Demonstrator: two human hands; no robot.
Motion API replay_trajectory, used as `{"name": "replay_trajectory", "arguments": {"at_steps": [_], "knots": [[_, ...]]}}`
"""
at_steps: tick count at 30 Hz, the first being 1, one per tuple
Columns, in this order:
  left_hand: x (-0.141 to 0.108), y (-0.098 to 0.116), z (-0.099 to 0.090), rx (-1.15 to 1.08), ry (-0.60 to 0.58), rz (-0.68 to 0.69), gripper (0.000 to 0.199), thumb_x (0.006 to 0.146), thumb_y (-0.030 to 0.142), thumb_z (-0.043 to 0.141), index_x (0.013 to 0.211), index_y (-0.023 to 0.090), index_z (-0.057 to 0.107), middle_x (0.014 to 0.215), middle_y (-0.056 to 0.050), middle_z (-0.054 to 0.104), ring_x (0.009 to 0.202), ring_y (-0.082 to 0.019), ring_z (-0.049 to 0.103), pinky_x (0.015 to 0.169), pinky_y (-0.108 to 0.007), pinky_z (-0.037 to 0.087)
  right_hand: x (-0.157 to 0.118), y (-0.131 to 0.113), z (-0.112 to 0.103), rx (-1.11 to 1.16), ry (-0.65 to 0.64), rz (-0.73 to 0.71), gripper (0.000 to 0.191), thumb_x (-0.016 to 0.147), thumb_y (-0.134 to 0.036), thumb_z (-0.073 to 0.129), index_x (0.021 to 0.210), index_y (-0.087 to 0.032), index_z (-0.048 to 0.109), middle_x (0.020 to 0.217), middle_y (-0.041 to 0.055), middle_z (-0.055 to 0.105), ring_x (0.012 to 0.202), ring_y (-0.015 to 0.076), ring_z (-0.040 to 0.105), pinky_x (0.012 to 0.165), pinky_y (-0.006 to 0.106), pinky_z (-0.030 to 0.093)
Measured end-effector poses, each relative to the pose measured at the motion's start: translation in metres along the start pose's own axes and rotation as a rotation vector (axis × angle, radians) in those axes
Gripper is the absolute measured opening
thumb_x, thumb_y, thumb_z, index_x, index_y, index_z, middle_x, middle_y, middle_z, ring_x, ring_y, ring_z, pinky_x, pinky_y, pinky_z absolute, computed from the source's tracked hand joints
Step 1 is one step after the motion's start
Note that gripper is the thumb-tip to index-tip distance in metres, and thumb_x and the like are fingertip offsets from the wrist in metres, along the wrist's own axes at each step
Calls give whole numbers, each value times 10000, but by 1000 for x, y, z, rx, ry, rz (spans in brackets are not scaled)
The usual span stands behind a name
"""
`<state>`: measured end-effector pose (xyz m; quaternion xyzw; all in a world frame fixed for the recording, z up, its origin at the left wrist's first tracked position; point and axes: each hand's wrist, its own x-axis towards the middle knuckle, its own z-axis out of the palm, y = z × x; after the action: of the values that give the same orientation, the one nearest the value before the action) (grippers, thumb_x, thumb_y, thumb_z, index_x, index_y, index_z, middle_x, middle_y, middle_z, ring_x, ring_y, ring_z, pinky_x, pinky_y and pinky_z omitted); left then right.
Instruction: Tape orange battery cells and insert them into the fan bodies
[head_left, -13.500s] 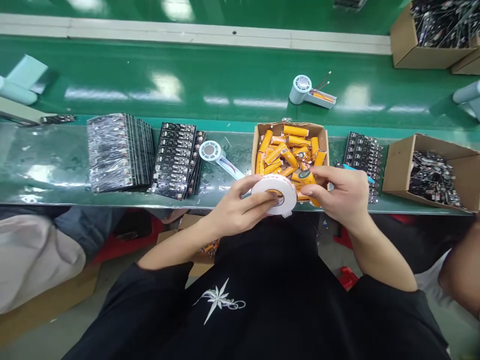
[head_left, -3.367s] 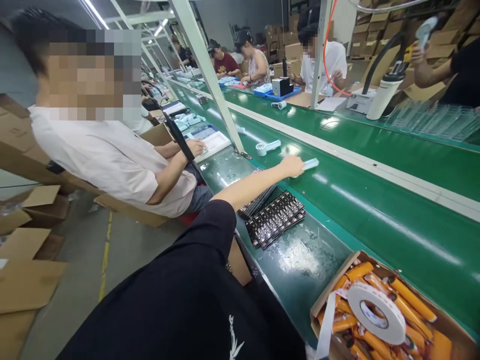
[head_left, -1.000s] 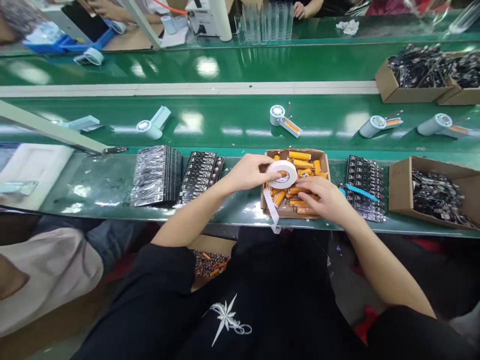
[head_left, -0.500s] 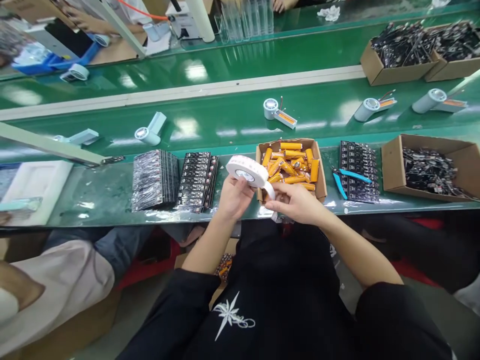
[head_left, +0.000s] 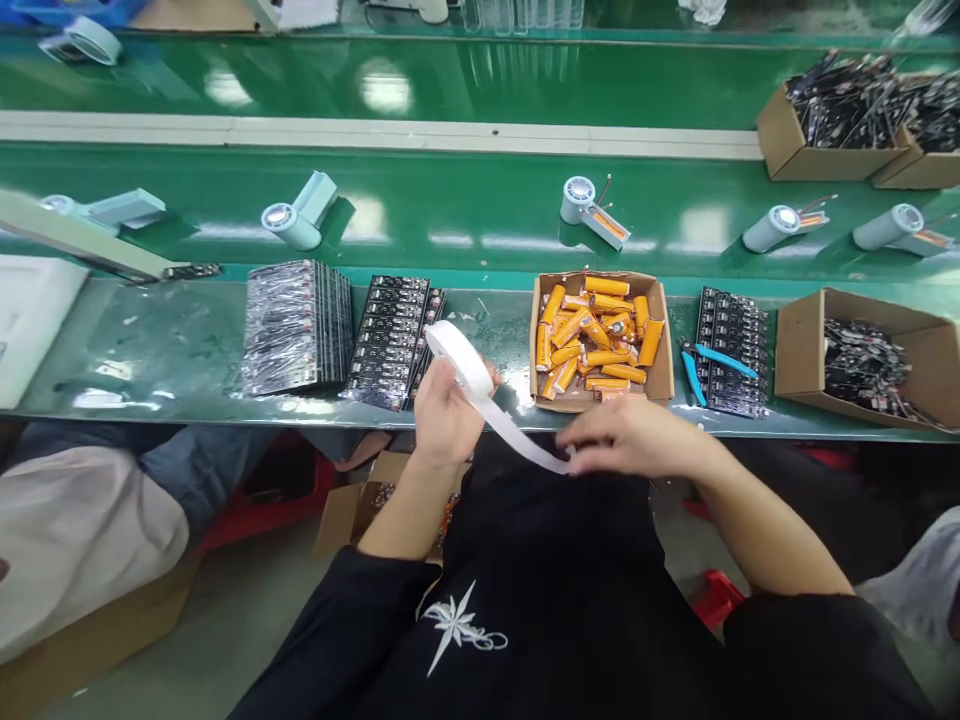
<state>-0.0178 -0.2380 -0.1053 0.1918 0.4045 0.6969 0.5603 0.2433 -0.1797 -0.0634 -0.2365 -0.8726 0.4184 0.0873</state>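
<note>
The left hand (head_left: 448, 425) holds the tape roll (head_left: 463, 362) tilted above the edge of the table (head_left: 142, 350), fingers closed on it, between the boards (head_left: 388, 340) and the box (head_left: 535, 340) of orange cells (head_left: 598, 357). The strip (head_left: 523, 444) runs to the right hand (head_left: 646, 436), whose fingers pinch its free end.

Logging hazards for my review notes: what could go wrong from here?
The tape strip running from the roll in the left hand to the right hand crosses the black shirt in this view, so it might stick there or fold on itself. The blue-handled cutters lie partly on the circuit boards; dragging them could scratch the boards.
</note>
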Motion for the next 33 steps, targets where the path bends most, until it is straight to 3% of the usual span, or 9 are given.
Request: {"name": "replay_trajectory", "arguments": {"at_steps": [3, 6, 8, 13, 16, 18, 22, 26, 33], "knots": [[-1, -4, 2, 36, 8, 27, 477, 736, 577, 983, 972, 254, 722, 887, 16, 716, 791, -145, 687, 758, -273, 608, 21, 26, -20, -276, 407, 218, 277, 1053, -419, 706, 1233, -245, 823, 1224, 97, 825, 1121, 323, 747, 1041, 470, 577], [-2, -8, 9, 57, -30, 15, 459, 707, 525, 1000, 960, 258, 725, 772, 31, 677, 723, -145, 666, 713, -266, 590, 39, 52, -28, -457, 510, 332, 301, 990, -350, 762, 1252, -212, 811, 1272, 153, 804, 1240, 413, 682, 1146, 637, 518], [-2, -9, 13, 80, -70, -4, 464, 696, 517, 1000, 966, 262, 721, 692, 43, 627, 663, -148, 633, 675, -268, 577, 42, 62, -27, -359, 544, 350, 271, 1008, -354, 730, 1236, -230, 806, 1244, 134, 812, 1233, 396, 695, 1130, 634, 551], [3, -10, 17, 169, -191, -65, 486, 751, 557, 954, 1055, 256, 722, 705, 32, 609, 649, -152, 609, 634, -266, 543, 24, 53, -30, 259, 878, 227, 418, 1034, -621, 653, 1300, -304, 713, 1436, 75, 739, 1322, 279, 718, 1067, 474, 653], [3, -13, 21, 212, -206, -58, 500, 773, 587, 941, 1081, 257, 726, 734, 27, 626, 644, -145, 595, 604, -254, 515, 9, 32, -34, 543, 841, 219, 578, 897, -736, 797, 1244, -280, 715, 1216, 93, 825, 1145, 310, 806, 961, 492, 704], [2, -13, 26, 244, -223, -42, 504, 792, 602, 931, 1098, 256, 728, 791, 12, 661, 669, -150, 603, 623, -260, 517, -1, 13, -34, 589, 768, 248, 625, 835, -738, 868, 1219, -261, 743, 1080, 88, 848, 1004, 325, 837, 871, 501, 730], [-1, -7, 34, 339, -309, 22, 494, 838, 610, 900, 1130, 251, 727, 980, -36, 717, 822, -190, 660, 763, -299, 562, -15, -21, -32, 235, 690, 284, 392, 915, -573, 867, 1202, -307, 832, 1022, 35, 858, 910, 311, 840, 867, 477, 730], [-3, -3, 32, 538, -381, 150, 436, 923, 583, 830, 1181, 252, 710, 1103, -58, 712, 966, -215, 674, 856, -308, 560, -24, -37, -32, -162, 614, 247, 266, 1007, -438, 784, 1251, -354, 849, 1017, 8, 865, 793, 270, 825, 751, 378, 693], [0, -3, 29, 840, -583, 351, 390, 1067, 547, 659, 1289, 233, 594, 1153, -52, 697, 978, -191, 662, 838, -303, 531, -23, -31, -30, -245, 553, 96, 275, 1029, -299, 759, 1292, -286, 837, 1100, 12, 868, 886, 232, 839, 775, 277, 662]]}}
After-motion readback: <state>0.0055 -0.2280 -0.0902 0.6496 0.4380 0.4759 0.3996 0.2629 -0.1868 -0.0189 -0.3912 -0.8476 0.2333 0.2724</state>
